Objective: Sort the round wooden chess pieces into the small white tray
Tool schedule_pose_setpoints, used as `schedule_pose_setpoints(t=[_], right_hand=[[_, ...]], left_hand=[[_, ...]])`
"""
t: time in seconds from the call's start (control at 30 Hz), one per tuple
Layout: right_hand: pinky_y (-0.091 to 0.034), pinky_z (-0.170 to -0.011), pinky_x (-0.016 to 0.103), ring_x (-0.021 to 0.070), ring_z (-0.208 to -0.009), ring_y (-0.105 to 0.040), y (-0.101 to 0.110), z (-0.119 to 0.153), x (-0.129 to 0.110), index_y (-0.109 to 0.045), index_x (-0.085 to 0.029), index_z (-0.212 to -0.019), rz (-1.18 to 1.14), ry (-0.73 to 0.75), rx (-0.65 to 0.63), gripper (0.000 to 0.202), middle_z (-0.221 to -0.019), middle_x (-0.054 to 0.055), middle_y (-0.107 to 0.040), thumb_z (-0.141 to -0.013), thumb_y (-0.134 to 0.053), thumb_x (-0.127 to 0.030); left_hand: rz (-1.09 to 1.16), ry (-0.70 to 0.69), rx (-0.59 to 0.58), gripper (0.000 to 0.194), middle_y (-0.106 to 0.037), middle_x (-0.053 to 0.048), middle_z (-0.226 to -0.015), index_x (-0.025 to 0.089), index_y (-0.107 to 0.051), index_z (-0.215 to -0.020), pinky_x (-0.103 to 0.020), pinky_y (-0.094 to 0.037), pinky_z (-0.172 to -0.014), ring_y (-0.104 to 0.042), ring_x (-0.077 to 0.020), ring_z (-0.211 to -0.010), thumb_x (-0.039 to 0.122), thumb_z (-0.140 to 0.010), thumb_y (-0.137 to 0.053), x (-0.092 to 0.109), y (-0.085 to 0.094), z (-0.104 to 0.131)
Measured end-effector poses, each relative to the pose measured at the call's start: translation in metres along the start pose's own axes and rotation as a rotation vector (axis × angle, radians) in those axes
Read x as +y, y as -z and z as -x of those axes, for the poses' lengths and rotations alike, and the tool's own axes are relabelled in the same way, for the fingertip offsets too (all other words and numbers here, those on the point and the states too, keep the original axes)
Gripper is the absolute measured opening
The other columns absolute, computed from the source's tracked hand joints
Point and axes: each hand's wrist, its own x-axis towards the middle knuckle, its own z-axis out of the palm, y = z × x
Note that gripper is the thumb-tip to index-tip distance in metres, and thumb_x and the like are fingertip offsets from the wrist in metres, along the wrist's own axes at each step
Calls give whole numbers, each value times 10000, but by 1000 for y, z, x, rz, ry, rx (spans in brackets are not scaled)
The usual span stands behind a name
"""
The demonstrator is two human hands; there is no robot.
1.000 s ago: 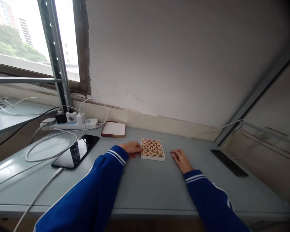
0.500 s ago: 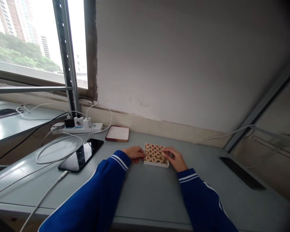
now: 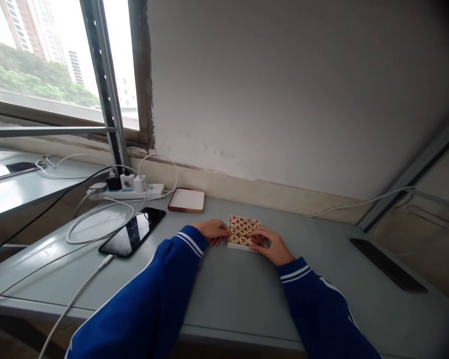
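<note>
A shallow white box (image 3: 243, 248) lies on the desk in front of me. It holds rows of round, pale wooden Chinese chess pieces (image 3: 234, 231) with red characters. At the box's left edge, my left hand (image 3: 214, 231) has its fingers closed on the side wall. My right hand (image 3: 271, 246) reaches over the right part of the box, thumb and fingers closing round a piece in the front rows. That hand covers several pieces at the right, so its exact grip is partly hidden.
Behind and left lies a dark-red box lid (image 3: 187, 200) with a white inside. A black tablet (image 3: 132, 233) with a charging cable rests at the left, near a white power strip (image 3: 153, 191) with plugs. A dark flat bar (image 3: 387, 264) lies at the right, beside a metal post.
My right hand has shifted slightly left and forward over the box, covering more of the front-right pieces. My left hand stays at the box's left edge. The camera view has tilted slightly.
</note>
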Motion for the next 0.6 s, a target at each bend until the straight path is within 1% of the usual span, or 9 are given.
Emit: schedule_pose_setpoints(t=[0.07,0.2,0.23,0.37,0.47,0.6], right_hand=[[-451,-704,291,157,-778,-547,3,-1,-1,-640,-211,-890,-19,-12,14,258,-912,47,-598,-689,-626,-372],[-458,-679,292,134,-685,-527,12,-1,1,-635,-205,-924,-20,-59,93,284,-860,42,-577,-719,-588,-396],[-460,-697,298,139,-708,-531,13,-1,2,-638,-211,-931,-10,-60,92,288,-872,44,-575,-720,-587,-400],[-425,-834,345,186,-913,-522,10,1,7,-662,-257,-919,101,-20,21,266,-947,47,-572,-707,-604,-406],[-415,-844,362,196,-927,-517,6,2,8,-676,-263,-861,174,-10,9,222,-924,47,-576,-720,-590,-411],[-419,-818,338,189,-912,-518,7,2,8,-660,-259,-866,208,13,26,240,-900,34,-576,-704,-604,-427]], left_hand=[[-10,-8,0,378,-484,43,-384,142,-497,-648,-210,-319,-396,-416,-77,-318,495,-776,-457,0,0,0],[-22,-31,2,382,-498,38,-398,144,-496,-648,-212,-330,-406,-430,-78,-329,501,-777,-452,0,1,1],[-21,-31,3,390,-502,37,-401,142,-501,-655,-210,-331,-409,-433,-76,-332,510,-773,-453,0,1,0],[-19,-15,11,419,-501,38,-398,137,-510,-660,-203,-321,-401,-425,-67,-320,542,-754,-463,-1,0,1],[-18,-15,18,427,-496,41,-394,137,-515,-663,-202,-319,-396,-423,-66,-314,551,-752,-461,-1,0,1],[-24,-30,23,412,-501,39,-398,136,-519,-661,-203,-325,-402,-422,-66,-318,532,-760,-460,-3,0,0]])
